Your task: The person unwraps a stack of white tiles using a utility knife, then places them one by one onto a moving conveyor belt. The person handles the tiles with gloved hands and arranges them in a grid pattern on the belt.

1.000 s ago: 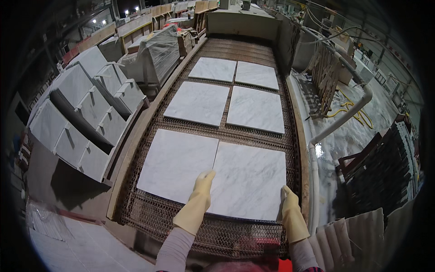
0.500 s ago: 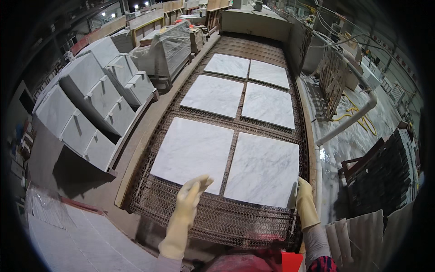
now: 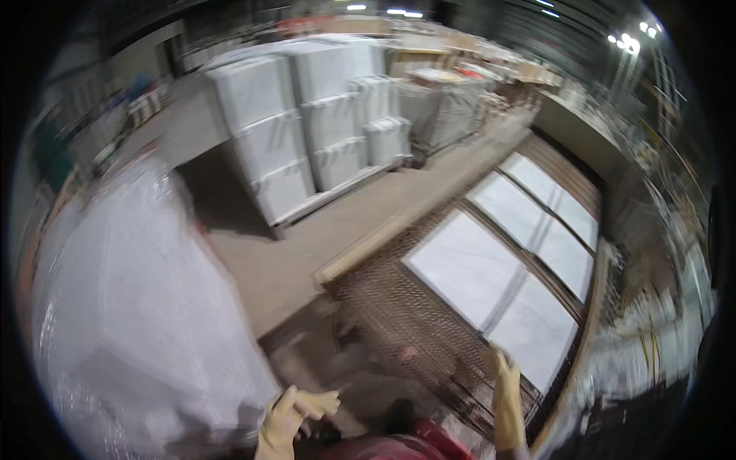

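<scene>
White, grey-veined stone slabs lie flat in two rows on a brown mesh conveyor, to my right. My right hand, in a cream rubber glove, is over the conveyor by the near edge of the closest right-hand slab. Its fingers look stretched out with nothing in them, though motion blurs them; I cannot tell whether they touch the stone. My left hand, gloved alike, is low beside a large wrapped stack of white slabs. Its fingers are apart and it holds nothing.
Tall bundles of white slabs lean on a rack across the concrete floor. Behind them stands a plastic-wrapped stack. A pale rail edges the conveyor, and a machine housing stands at its far end.
My view has swung left, so the conveyor and slabs now sit to the right and the wrapped stack fills the left. Both hands have come away from the nearest slabs.
</scene>
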Action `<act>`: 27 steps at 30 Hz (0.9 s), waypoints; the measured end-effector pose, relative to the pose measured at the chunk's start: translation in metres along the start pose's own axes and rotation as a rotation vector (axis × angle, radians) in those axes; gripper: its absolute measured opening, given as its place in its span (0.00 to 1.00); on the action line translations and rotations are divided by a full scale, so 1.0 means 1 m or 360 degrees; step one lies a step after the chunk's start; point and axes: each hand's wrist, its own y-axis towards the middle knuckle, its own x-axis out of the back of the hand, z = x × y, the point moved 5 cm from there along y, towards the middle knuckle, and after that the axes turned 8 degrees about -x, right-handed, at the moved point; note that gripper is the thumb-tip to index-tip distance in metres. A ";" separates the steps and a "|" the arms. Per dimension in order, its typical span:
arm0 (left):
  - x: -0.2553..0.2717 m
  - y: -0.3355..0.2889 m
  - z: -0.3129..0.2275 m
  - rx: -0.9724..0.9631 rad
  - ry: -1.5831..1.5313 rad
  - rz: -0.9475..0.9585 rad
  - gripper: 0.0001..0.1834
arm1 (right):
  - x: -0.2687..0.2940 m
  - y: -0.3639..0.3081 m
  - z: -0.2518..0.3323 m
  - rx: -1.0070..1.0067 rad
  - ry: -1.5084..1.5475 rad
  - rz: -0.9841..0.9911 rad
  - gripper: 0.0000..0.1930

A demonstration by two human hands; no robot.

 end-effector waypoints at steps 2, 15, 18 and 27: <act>0.015 -0.027 -0.039 -0.0072 0.0351 -0.0323 0.33 | -0.080 -0.037 -0.014 -0.0198 0.0035 0.0354 0.18; 0.152 -0.238 -0.257 -0.1305 0.1462 -0.2159 0.25 | -0.309 -0.217 -0.086 -0.0090 -0.0739 0.1973 0.16; 0.214 -0.258 -0.295 -0.1018 0.1517 -0.2321 0.30 | -0.308 -0.228 -0.083 -0.0076 -0.0682 0.2010 0.17; 0.227 -0.222 -0.407 -0.0763 0.1343 -0.2556 0.35 | -0.290 -0.216 -0.101 -0.0153 -0.0851 0.2014 0.20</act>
